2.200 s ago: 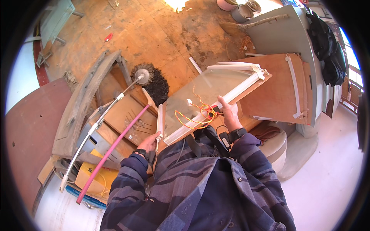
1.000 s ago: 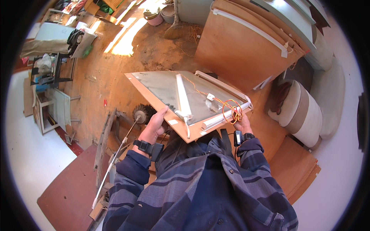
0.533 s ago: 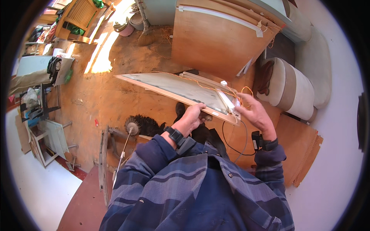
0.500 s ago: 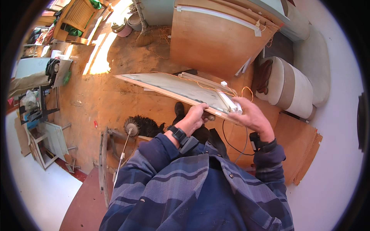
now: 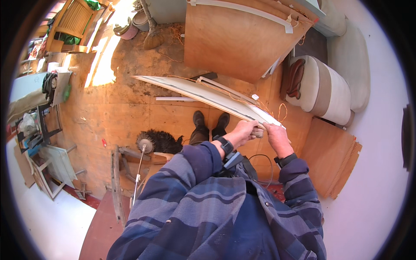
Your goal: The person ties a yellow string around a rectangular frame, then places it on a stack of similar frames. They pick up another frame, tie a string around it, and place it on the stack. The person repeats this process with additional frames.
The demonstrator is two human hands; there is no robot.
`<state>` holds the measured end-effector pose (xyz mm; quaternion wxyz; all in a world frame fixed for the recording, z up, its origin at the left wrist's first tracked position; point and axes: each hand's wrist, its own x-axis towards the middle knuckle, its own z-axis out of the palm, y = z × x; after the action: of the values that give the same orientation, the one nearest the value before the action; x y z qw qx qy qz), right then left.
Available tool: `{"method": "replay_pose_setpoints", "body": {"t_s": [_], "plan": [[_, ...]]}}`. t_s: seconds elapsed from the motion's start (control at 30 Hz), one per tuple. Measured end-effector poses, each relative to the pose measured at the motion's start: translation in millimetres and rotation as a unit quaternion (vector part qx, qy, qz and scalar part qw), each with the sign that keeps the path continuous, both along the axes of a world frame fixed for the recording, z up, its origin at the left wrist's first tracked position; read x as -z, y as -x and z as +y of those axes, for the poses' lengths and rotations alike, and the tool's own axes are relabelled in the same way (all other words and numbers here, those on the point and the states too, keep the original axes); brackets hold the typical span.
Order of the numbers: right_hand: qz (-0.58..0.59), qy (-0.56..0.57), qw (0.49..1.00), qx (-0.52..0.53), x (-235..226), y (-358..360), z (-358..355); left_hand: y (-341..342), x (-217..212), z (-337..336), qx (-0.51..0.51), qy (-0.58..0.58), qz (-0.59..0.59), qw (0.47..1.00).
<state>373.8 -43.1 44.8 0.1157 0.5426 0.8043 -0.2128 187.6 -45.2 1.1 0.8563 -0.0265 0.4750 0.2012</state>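
A long, thin framed panel (image 5: 199, 92) slants in front of me, its left end pointing away and its near edge toward my body. My left hand (image 5: 242, 132) is closed on its near edge, close to the right end. A small greyish piece shows under those fingers; its kind is unclear. Beside it, my right hand (image 5: 277, 138) grips the panel's right corner, thumb on top. A white strip (image 5: 265, 114) lies along that end, its tip by my right fingers. An orange cord (image 5: 281, 113) trails over the panel and loops past the corner.
A large brown board (image 5: 242, 39) stands ahead. To the right are a cushioned sofa (image 5: 323, 91) and stacked boards (image 5: 327, 156). A round brush (image 5: 146, 144) on a rod and a dark furry heap (image 5: 164, 143) lie left of my shoes (image 5: 199, 119). Frames (image 5: 47, 173) lean far left.
My right hand has moved down and nearer to my left hand, now on the corner. My left hand has shifted right along the edge. Both shoes now show below the panel.
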Motion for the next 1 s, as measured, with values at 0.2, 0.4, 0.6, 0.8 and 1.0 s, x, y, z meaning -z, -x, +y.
{"method": "replay_pose_setpoints", "body": {"t_s": [0.2,0.4,0.6,0.8,1.0], "plan": [[0.011,0.037,0.997,0.066,52,-64,-32,103,14,-8,0.083,-0.076,0.028,0.993],[0.015,0.012,0.993,0.114,108,-126,-57,185,30,-22,0.052,-0.073,0.267,0.959],[-0.03,0.036,0.991,0.124,124,-161,-45,206,43,-15,0.029,-0.111,0.369,0.922],[-0.04,0.025,0.991,0.124,128,-159,-44,203,39,8,0.038,-0.153,0.37,0.916],[-0.027,0.064,0.987,0.144,120,-140,-76,228,40,48,0.002,-0.092,0.405,0.909]]}}
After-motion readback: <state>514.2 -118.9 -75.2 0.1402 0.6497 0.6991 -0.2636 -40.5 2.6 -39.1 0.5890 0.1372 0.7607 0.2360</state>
